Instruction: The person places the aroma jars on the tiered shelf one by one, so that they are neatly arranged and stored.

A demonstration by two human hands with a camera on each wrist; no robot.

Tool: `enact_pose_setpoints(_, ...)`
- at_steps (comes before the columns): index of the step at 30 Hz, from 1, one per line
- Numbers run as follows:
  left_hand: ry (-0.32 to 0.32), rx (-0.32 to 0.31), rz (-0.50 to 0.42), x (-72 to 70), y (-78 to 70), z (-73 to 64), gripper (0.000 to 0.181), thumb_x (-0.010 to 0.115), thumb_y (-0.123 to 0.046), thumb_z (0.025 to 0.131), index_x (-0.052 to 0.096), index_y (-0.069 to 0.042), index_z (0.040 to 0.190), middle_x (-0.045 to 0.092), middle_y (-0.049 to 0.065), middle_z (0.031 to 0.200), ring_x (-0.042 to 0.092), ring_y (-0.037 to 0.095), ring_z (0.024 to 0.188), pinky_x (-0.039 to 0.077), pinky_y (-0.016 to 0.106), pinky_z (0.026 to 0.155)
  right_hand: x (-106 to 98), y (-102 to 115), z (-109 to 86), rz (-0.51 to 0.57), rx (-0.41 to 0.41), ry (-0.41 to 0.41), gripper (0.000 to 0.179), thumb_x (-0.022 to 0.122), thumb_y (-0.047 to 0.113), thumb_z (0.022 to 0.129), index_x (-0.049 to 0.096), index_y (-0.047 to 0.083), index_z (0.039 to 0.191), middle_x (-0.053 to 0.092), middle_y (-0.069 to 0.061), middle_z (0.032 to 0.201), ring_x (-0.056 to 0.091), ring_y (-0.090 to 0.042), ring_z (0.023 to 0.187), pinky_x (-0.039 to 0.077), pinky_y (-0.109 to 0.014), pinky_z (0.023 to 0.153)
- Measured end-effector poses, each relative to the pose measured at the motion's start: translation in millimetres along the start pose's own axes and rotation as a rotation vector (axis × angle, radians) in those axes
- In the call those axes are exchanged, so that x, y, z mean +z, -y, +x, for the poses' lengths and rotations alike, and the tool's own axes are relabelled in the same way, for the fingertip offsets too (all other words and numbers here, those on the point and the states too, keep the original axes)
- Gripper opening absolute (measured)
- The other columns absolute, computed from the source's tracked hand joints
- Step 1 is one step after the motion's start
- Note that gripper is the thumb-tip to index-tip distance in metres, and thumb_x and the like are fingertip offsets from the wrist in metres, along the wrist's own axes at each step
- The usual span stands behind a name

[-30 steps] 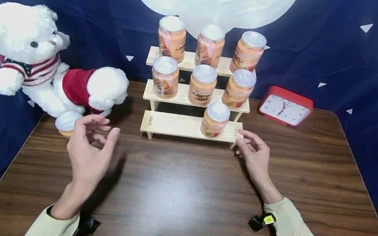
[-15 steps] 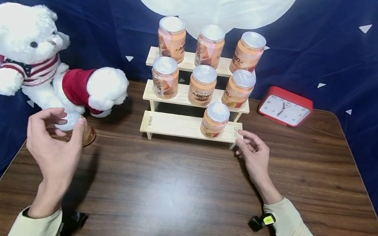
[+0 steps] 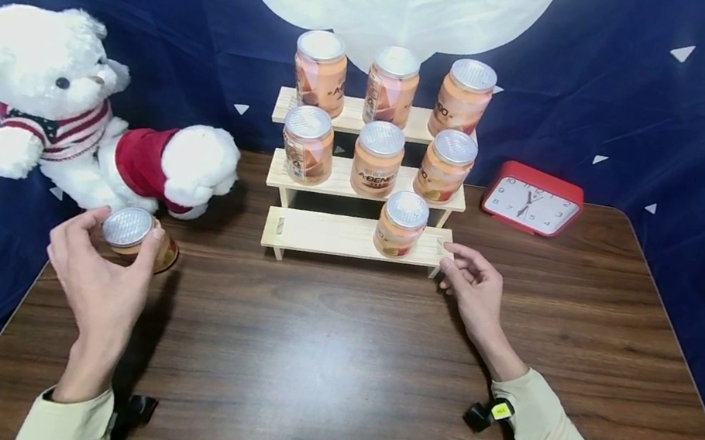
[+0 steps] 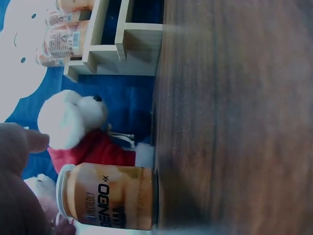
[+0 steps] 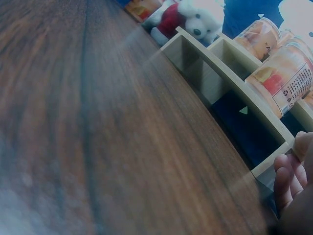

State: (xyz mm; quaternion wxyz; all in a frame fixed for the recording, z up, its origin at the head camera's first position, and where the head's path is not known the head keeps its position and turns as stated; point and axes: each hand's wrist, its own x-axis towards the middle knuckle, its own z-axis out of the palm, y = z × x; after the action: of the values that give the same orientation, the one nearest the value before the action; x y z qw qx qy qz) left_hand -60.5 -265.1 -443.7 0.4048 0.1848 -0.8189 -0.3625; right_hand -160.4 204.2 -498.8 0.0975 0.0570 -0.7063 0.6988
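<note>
My left hand (image 3: 98, 277) reaches round the silver lid of an orange drink can (image 3: 134, 252), fingers to its left and thumb to its right. The left wrist view shows that can (image 4: 110, 196) upright on the table, with a gap between its lid and the visible part of the hand. My right hand (image 3: 475, 289) holds the right end of the lowest tier of a wooden stepped stand (image 3: 322, 232), fingers curled at the edge. A similar can (image 3: 400, 228) stands toward the right of this tier. Two rows of three cans (image 3: 376, 165) fill the tiers behind.
A white teddy bear (image 3: 143, 160) in red clothes reclines at the left, just behind the can under my left hand. A red clock (image 3: 533, 197) stands right of the stand. The brown table (image 3: 325, 373) meets a blue cloth backdrop (image 3: 216, 31).
My left hand has moved left to the can beside the teddy bear, and its fingers now lie about the lid. The right hand has stayed at the stand.
</note>
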Motion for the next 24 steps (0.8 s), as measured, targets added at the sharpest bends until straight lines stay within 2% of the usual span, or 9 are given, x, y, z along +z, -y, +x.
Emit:
enact_pose_setpoints(3, 0.076, -0.040, 0.037, -1.3, 0.0, -1.6, 0.073, 0.091, -0.025, 0.091, 0.056, 0.006, 0.147, 0.052, 0.030, 0.142, 0.045, 0.044, 0.137, 0.034, 0.048, 0.114, -0.1, -0.1, -0.2, -0.001, 0.003, 0.000, 0.029, 0.074, -0.007, 0.102, 0.072, -0.013, 0.130, 0.074, 0.000, 0.079, 0.067, -0.007, 0.061, 0.056, -0.018, 0.057)
enact_pose_setpoints(5, 0.102, -0.053, 0.048, -2.1, 0.9, -1.7, 0.076, 0.090, -0.025, 0.092, 0.052, 0.007, 0.149, 0.047, 0.034, 0.145, 0.044, 0.046, 0.139, 0.036, 0.050, 0.116, -0.2, -0.7, -0.1, 0.002, 0.005, 0.001, 0.029, 0.074, -0.007, 0.102, 0.072, -0.013, 0.130, 0.073, 0.000, 0.079, 0.067, -0.007, 0.061, 0.055, -0.018, 0.057)
enact_pose_setpoints(8, 0.101, -0.082, 0.056, -1.4, 4.5, -1.2, 0.077, 0.090, -0.025, 0.093, 0.051, 0.006, 0.151, 0.047, 0.033, 0.145, 0.048, 0.041, 0.136, 0.039, 0.043, 0.114, -0.2, -1.2, 0.3, 0.007, 0.004, 0.002, 0.029, 0.074, -0.007, 0.102, 0.072, -0.014, 0.130, 0.074, -0.001, 0.079, 0.067, -0.008, 0.060, 0.055, -0.018, 0.056)
enact_pose_setpoints(10, 0.106, -0.120, 0.063, -0.2, 8.2, -0.3, 0.076, 0.090, -0.025, 0.093, 0.052, 0.006, 0.152, 0.050, 0.026, 0.141, 0.053, 0.029, 0.126, 0.042, 0.032, 0.107, -0.1, -1.4, 0.5, 0.014, 0.003, 0.004, 0.029, 0.074, -0.008, 0.102, 0.072, -0.015, 0.130, 0.074, -0.002, 0.079, 0.066, -0.008, 0.060, 0.055, -0.018, 0.056)
enact_pose_setpoints(12, 0.110, -0.174, 0.058, 1.0, 12.3, 0.8, 0.075, 0.091, -0.024, 0.093, 0.054, 0.004, 0.152, 0.052, 0.010, 0.133, 0.054, 0.012, 0.115, 0.044, 0.022, 0.098, 0.0, -1.4, 0.5, 0.016, 0.002, 0.004, 0.029, 0.074, -0.008, 0.102, 0.071, -0.015, 0.130, 0.074, -0.002, 0.080, 0.067, -0.008, 0.060, 0.055, -0.018, 0.056)
enact_pose_setpoints(14, 0.111, -0.218, 0.046, 1.9, 16.3, 1.6, 0.074, 0.092, -0.022, 0.091, 0.056, 0.003, 0.151, 0.048, -0.008, 0.126, 0.049, -0.002, 0.107, 0.045, 0.014, 0.091, 0.1, -1.4, 0.5, 0.018, 0.001, 0.007, 0.030, 0.074, -0.008, 0.102, 0.071, -0.015, 0.131, 0.075, -0.002, 0.080, 0.067, -0.007, 0.060, 0.055, -0.018, 0.056)
enact_pose_setpoints(16, 0.110, -0.240, 0.025, 2.6, 19.9, 2.2, 0.072, 0.093, -0.020, 0.090, 0.058, 0.002, 0.150, 0.041, -0.021, 0.120, 0.048, -0.009, 0.103, 0.047, 0.011, 0.087, 0.1, -1.3, 0.5, 0.019, 0.001, 0.007, 0.030, 0.074, -0.008, 0.102, 0.071, -0.015, 0.131, 0.075, -0.002, 0.080, 0.067, -0.007, 0.060, 0.055, -0.018, 0.056)
enact_pose_setpoints(20, 0.088, -0.229, -0.035, 4.0, 25.3, 2.6, 0.071, 0.095, -0.018, 0.087, 0.062, 0.003, 0.147, 0.042, -0.028, 0.116, 0.053, -0.008, 0.102, 0.047, 0.012, 0.087, -0.3, -1.2, 0.4, 0.013, 0.001, 0.005, 0.030, 0.073, -0.008, 0.102, 0.071, -0.014, 0.131, 0.074, -0.001, 0.079, 0.066, -0.007, 0.060, 0.055, -0.018, 0.056)
enact_pose_setpoints(24, 0.060, -0.231, -0.075, 5.5, 27.1, 2.6, 0.070, 0.098, -0.019, 0.085, 0.066, -0.002, 0.144, 0.050, -0.026, 0.118, 0.056, -0.006, 0.104, 0.047, 0.013, 0.086, -0.8, -1.4, 0.6, 0.007, -0.001, 0.005, 0.029, 0.074, -0.008, 0.102, 0.072, -0.014, 0.131, 0.074, -0.002, 0.080, 0.067, -0.006, 0.060, 0.055, -0.018, 0.056)
